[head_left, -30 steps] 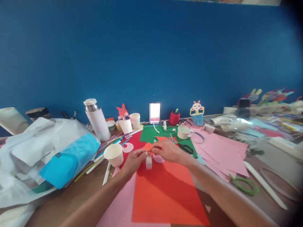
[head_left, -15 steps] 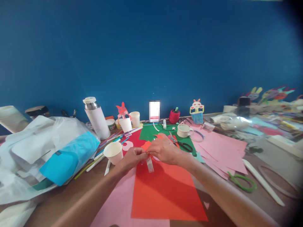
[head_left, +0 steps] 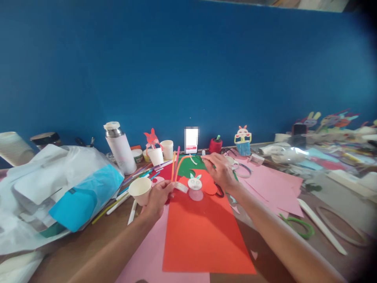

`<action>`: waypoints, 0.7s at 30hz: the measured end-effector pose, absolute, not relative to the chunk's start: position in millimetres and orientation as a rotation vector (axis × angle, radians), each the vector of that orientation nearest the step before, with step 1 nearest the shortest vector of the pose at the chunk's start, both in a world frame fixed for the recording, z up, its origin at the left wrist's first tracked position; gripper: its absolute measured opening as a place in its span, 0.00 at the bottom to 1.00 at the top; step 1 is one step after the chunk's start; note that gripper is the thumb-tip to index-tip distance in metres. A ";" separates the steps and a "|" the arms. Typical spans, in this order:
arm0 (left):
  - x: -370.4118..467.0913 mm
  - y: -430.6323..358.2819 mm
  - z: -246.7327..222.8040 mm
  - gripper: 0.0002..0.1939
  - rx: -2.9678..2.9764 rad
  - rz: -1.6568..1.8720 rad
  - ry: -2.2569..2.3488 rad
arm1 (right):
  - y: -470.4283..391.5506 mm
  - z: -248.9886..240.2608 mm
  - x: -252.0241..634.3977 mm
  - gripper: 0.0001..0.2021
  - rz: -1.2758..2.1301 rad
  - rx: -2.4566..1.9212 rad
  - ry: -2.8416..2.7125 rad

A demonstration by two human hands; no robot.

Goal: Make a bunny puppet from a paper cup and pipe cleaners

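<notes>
My left hand is closed around the lower ends of several thin pipe cleaners, orange and pink, which stick up from it. A pale striped band juts out beside its fingers. One orange pipe cleaner arches over to the right, towards the pinched fingertips of my right hand; its far end is blurred there. Between the hands, a white paper rabbit face with green-lined ears lies above a pink paper disc, at the top of a red-orange sheet.
A white paper cup stands just left of my left hand. Further left are a thermos and a plastic bag. Pink sheets and a green loop lie on the right. Cups with paper animals stand along the wall.
My hands, close together before, are now apart, the right one raised and moved right. The pipe cleaners now stand up from my left hand, and the rabbit face has come into view.
</notes>
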State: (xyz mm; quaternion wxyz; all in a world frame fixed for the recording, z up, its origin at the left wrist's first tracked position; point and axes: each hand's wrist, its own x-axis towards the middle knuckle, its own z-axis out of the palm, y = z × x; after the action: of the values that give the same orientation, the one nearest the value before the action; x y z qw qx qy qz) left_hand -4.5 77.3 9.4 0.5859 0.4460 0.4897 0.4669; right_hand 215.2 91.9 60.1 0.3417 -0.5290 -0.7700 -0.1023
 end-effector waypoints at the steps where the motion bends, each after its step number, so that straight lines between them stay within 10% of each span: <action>1: -4.6 79.0 6.1 0.12 1.018 1.109 1.141 | 94.4 56.9 221.5 0.15 -0.209 -1.510 -2.034; 21: -5.0 78.0 0.6 0.11 0.907 1.148 1.135 | 74.6 32.4 267.9 0.23 0.127 -2.218 -2.235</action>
State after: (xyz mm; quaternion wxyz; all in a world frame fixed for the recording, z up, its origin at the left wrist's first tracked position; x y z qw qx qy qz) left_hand -5.0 78.0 0.6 0.6010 0.3916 0.4900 0.4953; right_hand 267.9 74.6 32.4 -0.0048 -0.7039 -0.7091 0.0405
